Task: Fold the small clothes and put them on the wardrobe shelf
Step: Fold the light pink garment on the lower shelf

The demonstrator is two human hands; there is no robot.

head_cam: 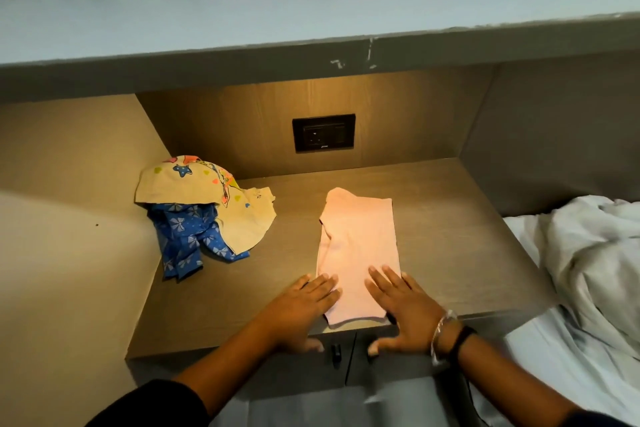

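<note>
clothes wait in a heap [204, 215] at the left of the bench [450, 246]. left hand [301, 308], grip released, lies flat on the near left edge of the pink top [358, 246]; right hand [401, 308], grip released too, flattens the near right. best smooth outward, then fold the near end up evenly.

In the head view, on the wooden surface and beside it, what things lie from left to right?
Blue bow-print garment → cream printed garment → left hand → pink folded garment → right hand → white bedding.
</note>
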